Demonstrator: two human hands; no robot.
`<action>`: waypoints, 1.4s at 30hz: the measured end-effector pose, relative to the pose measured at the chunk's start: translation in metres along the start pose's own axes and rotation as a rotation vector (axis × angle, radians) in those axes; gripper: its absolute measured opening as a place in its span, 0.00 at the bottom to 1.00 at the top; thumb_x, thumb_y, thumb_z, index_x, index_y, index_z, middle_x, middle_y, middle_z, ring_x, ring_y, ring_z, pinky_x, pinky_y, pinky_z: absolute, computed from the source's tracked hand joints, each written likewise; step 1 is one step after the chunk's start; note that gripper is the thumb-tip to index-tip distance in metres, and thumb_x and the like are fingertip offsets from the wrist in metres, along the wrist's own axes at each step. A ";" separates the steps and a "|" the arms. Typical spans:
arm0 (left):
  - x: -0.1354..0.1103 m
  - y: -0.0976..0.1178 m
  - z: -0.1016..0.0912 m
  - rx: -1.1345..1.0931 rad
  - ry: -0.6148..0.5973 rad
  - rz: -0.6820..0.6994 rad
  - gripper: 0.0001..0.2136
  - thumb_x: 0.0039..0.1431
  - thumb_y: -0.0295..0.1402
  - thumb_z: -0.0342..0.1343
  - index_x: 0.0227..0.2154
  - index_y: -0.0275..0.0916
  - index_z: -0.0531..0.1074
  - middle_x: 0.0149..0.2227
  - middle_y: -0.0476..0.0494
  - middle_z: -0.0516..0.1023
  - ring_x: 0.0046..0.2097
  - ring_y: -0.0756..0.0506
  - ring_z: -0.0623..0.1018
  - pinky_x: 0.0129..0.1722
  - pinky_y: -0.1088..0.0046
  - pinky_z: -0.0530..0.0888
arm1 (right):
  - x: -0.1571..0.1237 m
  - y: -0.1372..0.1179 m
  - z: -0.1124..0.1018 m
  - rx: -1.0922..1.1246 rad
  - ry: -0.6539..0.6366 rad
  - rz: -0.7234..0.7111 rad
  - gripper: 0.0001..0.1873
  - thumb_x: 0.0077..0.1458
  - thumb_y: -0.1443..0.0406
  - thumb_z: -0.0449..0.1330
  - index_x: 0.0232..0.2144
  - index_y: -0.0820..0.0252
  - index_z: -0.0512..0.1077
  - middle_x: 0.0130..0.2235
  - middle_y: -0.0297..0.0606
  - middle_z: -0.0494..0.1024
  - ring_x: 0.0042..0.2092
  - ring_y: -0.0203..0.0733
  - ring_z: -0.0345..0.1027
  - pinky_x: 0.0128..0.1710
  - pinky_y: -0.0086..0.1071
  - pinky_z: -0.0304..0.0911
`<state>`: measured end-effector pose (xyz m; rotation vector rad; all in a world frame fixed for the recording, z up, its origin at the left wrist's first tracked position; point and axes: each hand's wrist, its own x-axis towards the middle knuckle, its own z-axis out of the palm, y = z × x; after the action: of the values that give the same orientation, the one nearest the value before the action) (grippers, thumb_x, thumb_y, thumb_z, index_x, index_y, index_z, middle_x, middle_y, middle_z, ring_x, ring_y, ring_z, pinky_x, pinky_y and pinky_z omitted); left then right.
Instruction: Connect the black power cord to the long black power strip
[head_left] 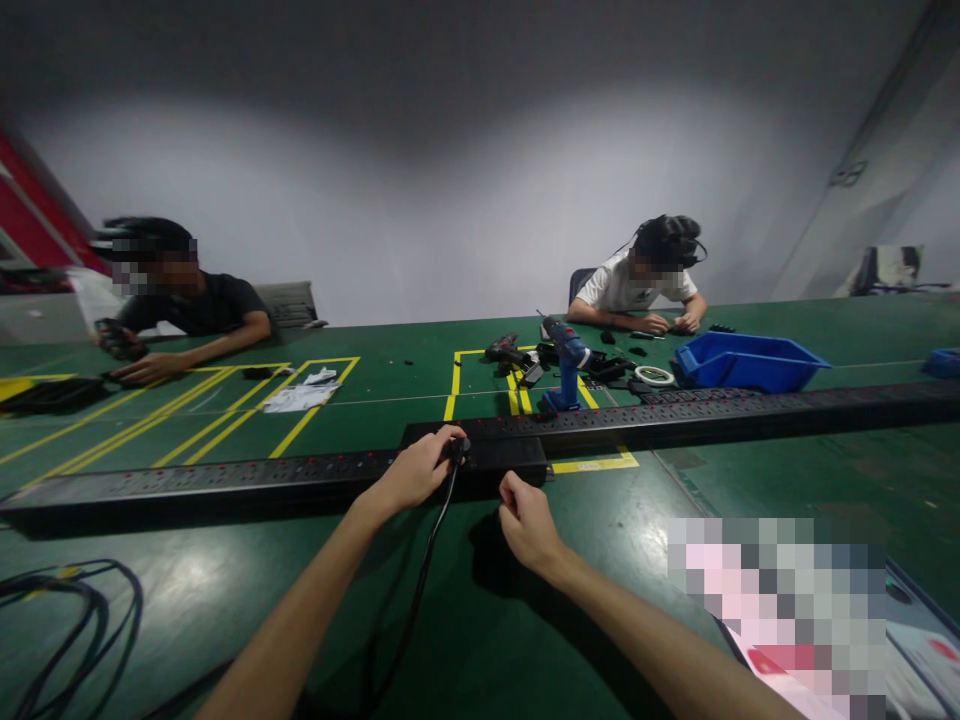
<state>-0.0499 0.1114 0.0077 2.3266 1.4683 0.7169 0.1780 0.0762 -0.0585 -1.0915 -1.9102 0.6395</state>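
One black plug (463,449), center dial, is pinched in the left hand (416,468) at a black power strip (285,480); a snag on its trailing cable (427,560) could wrench it askew. The right hand (531,522) curls closed at four o'clock, any contents hidden. Two drills (570,352) sit at two o'clock, one large blue bin (742,362) nearer three.

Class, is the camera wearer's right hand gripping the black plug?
No, the left hand grips the black plug, while the right hand is curled apart from it.

A workshop, judging by the yellow-taped green bench (787,470), power drill (568,352), blue bin (750,370)
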 end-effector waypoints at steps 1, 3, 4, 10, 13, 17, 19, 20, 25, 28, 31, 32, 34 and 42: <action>0.000 -0.001 0.000 -0.009 -0.001 0.008 0.16 0.60 0.34 0.50 0.51 0.46 0.67 0.43 0.43 0.77 0.42 0.43 0.77 0.44 0.66 0.71 | 0.000 0.000 0.000 0.002 -0.002 0.001 0.09 0.44 0.74 0.49 0.25 0.56 0.52 0.23 0.27 0.57 0.26 0.34 0.51 0.27 0.29 0.44; 0.000 -0.001 -0.001 -0.031 -0.004 0.019 0.16 0.60 0.33 0.51 0.51 0.46 0.67 0.43 0.44 0.77 0.43 0.43 0.77 0.45 0.66 0.71 | 0.000 0.000 0.000 0.006 -0.006 0.003 0.09 0.44 0.74 0.49 0.25 0.56 0.53 0.23 0.27 0.58 0.26 0.34 0.51 0.27 0.29 0.44; 0.000 -0.001 -0.001 -0.043 -0.005 0.021 0.15 0.60 0.33 0.51 0.50 0.45 0.67 0.43 0.44 0.77 0.43 0.43 0.76 0.44 0.67 0.71 | 0.000 0.000 0.000 0.008 -0.008 0.002 0.09 0.44 0.74 0.49 0.25 0.56 0.53 0.23 0.27 0.58 0.26 0.34 0.51 0.27 0.29 0.44; 0.000 -0.003 -0.001 -0.083 0.004 0.027 0.15 0.59 0.33 0.53 0.49 0.44 0.68 0.41 0.45 0.77 0.41 0.44 0.76 0.44 0.67 0.71 | 0.000 0.001 0.000 0.019 -0.012 -0.010 0.09 0.44 0.74 0.49 0.25 0.56 0.53 0.24 0.28 0.59 0.26 0.34 0.51 0.27 0.29 0.44; 0.000 -0.004 0.001 -0.055 0.022 0.040 0.14 0.59 0.32 0.53 0.49 0.44 0.69 0.42 0.44 0.77 0.43 0.43 0.76 0.45 0.66 0.71 | 0.000 0.001 0.000 0.023 -0.015 -0.007 0.09 0.44 0.74 0.49 0.25 0.56 0.54 0.24 0.28 0.59 0.27 0.34 0.52 0.27 0.28 0.44; 0.000 -0.006 0.002 -0.055 0.027 0.042 0.15 0.59 0.32 0.53 0.49 0.44 0.69 0.42 0.44 0.77 0.43 0.43 0.76 0.46 0.65 0.71 | 0.000 0.001 0.000 0.017 -0.023 -0.002 0.09 0.44 0.74 0.49 0.25 0.56 0.54 0.24 0.28 0.59 0.27 0.34 0.52 0.27 0.29 0.44; 0.000 -0.007 0.003 -0.058 0.035 0.047 0.15 0.59 0.33 0.54 0.49 0.44 0.69 0.43 0.44 0.77 0.44 0.43 0.76 0.46 0.64 0.71 | 0.000 0.000 0.000 0.011 -0.021 -0.001 0.09 0.43 0.74 0.49 0.25 0.56 0.54 0.24 0.28 0.59 0.27 0.34 0.52 0.27 0.29 0.44; 0.000 -0.007 0.003 -0.059 0.039 0.050 0.15 0.59 0.33 0.54 0.49 0.43 0.69 0.43 0.43 0.76 0.44 0.43 0.76 0.47 0.64 0.71 | 0.000 0.000 0.000 0.008 -0.019 -0.001 0.09 0.43 0.74 0.49 0.25 0.56 0.54 0.24 0.28 0.59 0.27 0.34 0.52 0.27 0.29 0.44; 0.001 -0.010 0.007 -0.060 0.055 0.054 0.15 0.58 0.35 0.55 0.48 0.43 0.70 0.42 0.43 0.76 0.43 0.43 0.76 0.46 0.64 0.72 | 0.000 0.000 0.000 0.000 -0.025 -0.007 0.09 0.43 0.74 0.49 0.25 0.56 0.54 0.24 0.28 0.59 0.26 0.34 0.51 0.27 0.29 0.44; 0.001 -0.011 0.009 -0.056 0.086 0.048 0.15 0.57 0.38 0.58 0.47 0.44 0.71 0.41 0.44 0.76 0.43 0.43 0.75 0.45 0.64 0.72 | 0.000 0.000 0.000 -0.001 -0.036 -0.009 0.09 0.43 0.74 0.49 0.25 0.56 0.54 0.24 0.28 0.58 0.27 0.34 0.51 0.27 0.29 0.44; 0.001 -0.013 0.013 -0.063 0.141 0.040 0.17 0.54 0.42 0.61 0.46 0.44 0.72 0.40 0.45 0.75 0.42 0.43 0.74 0.44 0.64 0.72 | 0.000 0.000 0.000 -0.006 -0.037 0.001 0.09 0.44 0.74 0.49 0.25 0.56 0.54 0.24 0.28 0.59 0.27 0.34 0.52 0.27 0.29 0.44; 0.001 -0.014 0.015 -0.068 0.160 0.037 0.17 0.53 0.42 0.61 0.45 0.44 0.72 0.39 0.45 0.75 0.42 0.43 0.74 0.44 0.64 0.72 | 0.000 -0.001 0.000 -0.008 -0.037 0.003 0.09 0.44 0.74 0.49 0.26 0.56 0.54 0.24 0.28 0.59 0.27 0.34 0.52 0.27 0.29 0.44; 0.001 -0.015 0.019 -0.072 0.198 0.028 0.17 0.52 0.42 0.62 0.45 0.44 0.72 0.39 0.45 0.75 0.41 0.44 0.74 0.44 0.64 0.71 | 0.000 -0.001 0.000 -0.010 -0.040 0.003 0.09 0.44 0.74 0.49 0.26 0.56 0.54 0.24 0.28 0.59 0.27 0.34 0.52 0.27 0.29 0.44; 0.000 -0.012 0.026 -0.036 0.240 -0.001 0.17 0.51 0.39 0.62 0.45 0.45 0.73 0.40 0.46 0.76 0.42 0.43 0.73 0.46 0.62 0.68 | 0.000 -0.004 -0.001 -0.012 -0.038 0.000 0.08 0.43 0.74 0.49 0.25 0.56 0.54 0.24 0.28 0.59 0.26 0.35 0.52 0.27 0.29 0.44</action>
<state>-0.0446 0.1167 -0.0204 2.2762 1.5375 1.0449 0.1769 0.0743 -0.0551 -1.0935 -1.9484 0.6539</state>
